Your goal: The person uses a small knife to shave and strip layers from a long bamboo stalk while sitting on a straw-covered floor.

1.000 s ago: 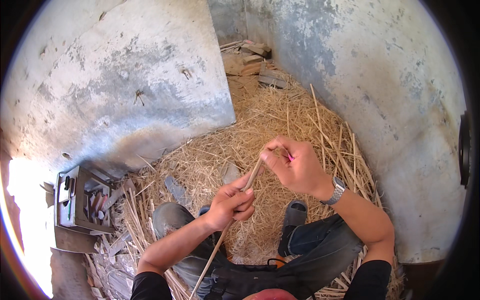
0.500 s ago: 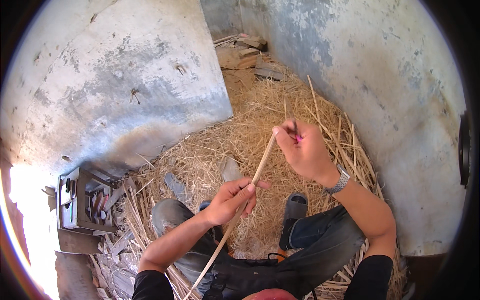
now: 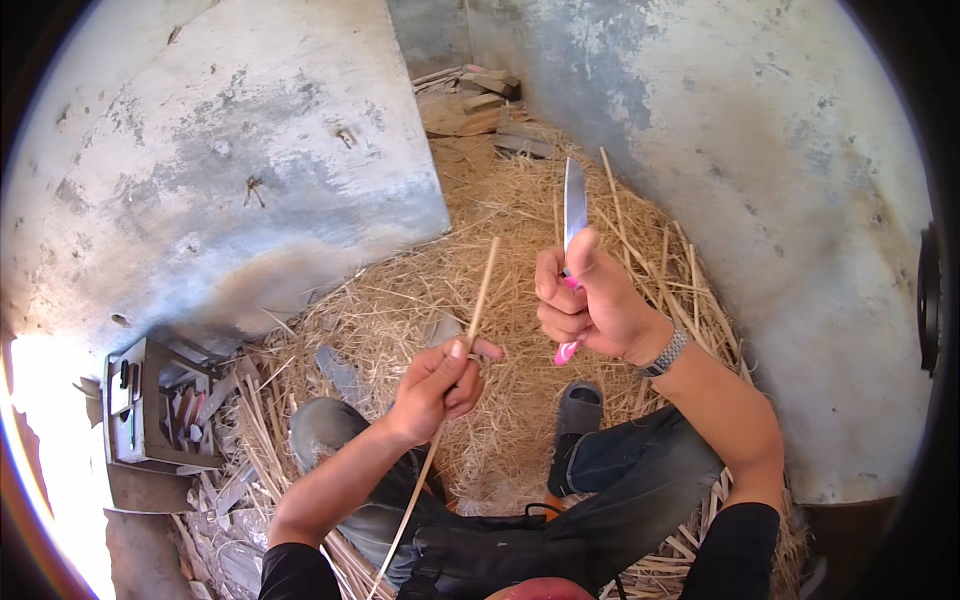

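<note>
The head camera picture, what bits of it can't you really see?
Head view: most of the pink knife handle, covered by the right hand.
Head view: the lower end of the pale strip, cut off by the bottom edge.
Head view: part of that strip, hidden inside the left hand.
Head view: the small things in the wooden stand, too small and shaded to name.

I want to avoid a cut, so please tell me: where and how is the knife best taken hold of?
Probably by its pink handle, coming from the lower right of the picture, as the right hand does: the bare blade sticks out above that hand, tip up, so approaching from its tip seems unwise.
</note>
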Demonstrator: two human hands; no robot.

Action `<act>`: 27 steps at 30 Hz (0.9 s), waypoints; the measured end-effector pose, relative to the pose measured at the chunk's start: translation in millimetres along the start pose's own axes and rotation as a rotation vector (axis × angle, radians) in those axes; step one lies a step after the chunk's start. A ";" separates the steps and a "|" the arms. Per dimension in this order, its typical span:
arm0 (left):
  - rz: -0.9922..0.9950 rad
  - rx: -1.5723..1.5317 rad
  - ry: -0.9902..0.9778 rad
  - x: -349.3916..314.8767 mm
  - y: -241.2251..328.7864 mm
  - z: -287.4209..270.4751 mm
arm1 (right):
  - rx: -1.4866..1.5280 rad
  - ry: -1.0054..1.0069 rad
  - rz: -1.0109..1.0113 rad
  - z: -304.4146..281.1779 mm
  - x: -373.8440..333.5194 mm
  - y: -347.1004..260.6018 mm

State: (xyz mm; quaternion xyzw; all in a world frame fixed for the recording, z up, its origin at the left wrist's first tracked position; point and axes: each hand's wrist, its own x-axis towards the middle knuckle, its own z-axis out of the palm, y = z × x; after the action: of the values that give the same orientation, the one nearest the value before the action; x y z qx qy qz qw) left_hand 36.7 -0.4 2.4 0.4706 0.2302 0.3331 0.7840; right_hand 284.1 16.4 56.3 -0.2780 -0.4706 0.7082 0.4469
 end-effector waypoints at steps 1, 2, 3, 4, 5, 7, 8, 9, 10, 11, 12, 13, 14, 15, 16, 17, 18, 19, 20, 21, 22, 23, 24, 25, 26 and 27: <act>0.001 -0.007 -0.009 -0.5 0.8 -1.3 | 0.274 -0.183 0.026 -1.4 0.1 -1.2; 0.002 -0.027 -0.008 -0.9 1.0 -2.3 | 0.233 -0.168 0.060 0.5 -3.1 -3.9; 0.000 -0.043 -0.001 -1.8 1.2 -3.3 | 0.231 -0.164 0.061 2.4 -4.1 -4.4; 0.004 -0.041 -0.003 -1.3 1.3 -3.6 | 0.265 -0.213 0.062 3.6 -4.9 -4.5; 0.003 -0.045 -0.005 -0.3 0.9 -2.8 | 0.299 -0.262 0.063 4.4 -6.1 -4.9; 0.011 -0.050 -0.006 -0.4 2.4 -2.0 | 0.300 -0.268 0.065 6.7 -7.3 -5.7; 0.011 -0.049 -0.005 -0.1 2.2 -1.9 | 0.299 -0.273 0.068 7.3 -7.7 -5.6; 0.020 -0.043 -0.005 0.1 2.4 -1.8 | 0.299 -0.274 0.067 7.7 -7.4 -5.1; 0.030 -0.037 -0.006 0.4 2.5 -1.9 | 0.312 -0.277 0.077 7.9 -6.9 -4.3; 0.031 -0.037 -0.004 0.7 1.8 -2.9 | 0.325 -0.279 0.087 8.3 -6.4 -3.8; 0.069 -0.060 -0.008 0.0 0.7 -5.0 | 0.326 -0.284 0.090 10.3 -5.6 -3.1; 0.107 -0.082 -0.011 -1.4 0.3 -6.6 | 0.316 -0.258 0.126 13.3 -4.8 -3.2; 0.109 -0.082 -0.003 -1.5 3.0 -7.9 | 0.306 -0.233 0.163 17.0 -4.0 -3.3; 0.174 -0.010 -0.022 -0.3 7.1 -9.3 | 0.311 -0.237 0.169 22.5 -4.4 -2.5; 0.239 0.062 -0.041 0.7 11.8 -10.5 | 0.295 -0.160 0.293 30.1 -4.9 -1.9; 0.238 0.061 -0.030 1.2 16.9 -8.7 | 0.278 -0.084 0.418 37.2 -5.1 0.0; 0.265 0.111 0.032 3.1 22.1 -3.6 | 0.258 -0.064 0.502 42.4 -6.0 4.5; 0.291 0.165 0.096 4.8 26.9 1.2 | 0.263 -0.073 0.508 47.0 -6.1 10.2; 0.270 0.200 0.165 6.5 29.5 5.4 | 0.250 -0.102 0.574 51.3 -6.3 16.1; 0.270 0.203 0.177 7.0 29.9 4.8 | 0.235 -0.132 0.641 55.9 -5.3 19.5; 0.250 0.199 0.162 6.9 30.2 3.6 | 0.189 -0.149 0.655 61.8 -3.5 19.4; 0.229 0.194 0.147 6.7 30.4 2.8 | 0.192 -0.158 0.659 66.4 -1.4 19.1; 0.209 0.146 0.135 6.8 32.5 6.3 | 0.166 -0.162 0.668 69.4 -0.3 18.5; 0.208 0.144 0.138 5.9 33.2 6.6 | 0.141 -0.166 0.676 71.0 0.7 19.0; 0.202 0.157 0.149 5.2 33.4 6.3 | 0.136 -0.175 0.669 70.3 2.3 22.5; 0.196 0.172 0.160 4.6 33.6 6.1 | 0.138 -0.177 0.673 70.3 3.4 24.4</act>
State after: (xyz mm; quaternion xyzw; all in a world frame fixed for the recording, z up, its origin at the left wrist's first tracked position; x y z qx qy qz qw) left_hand 33.7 10.7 34.8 0.5279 0.2726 0.4236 0.6837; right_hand 216.3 -13.8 62.3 -0.3242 -0.3407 0.8672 0.1639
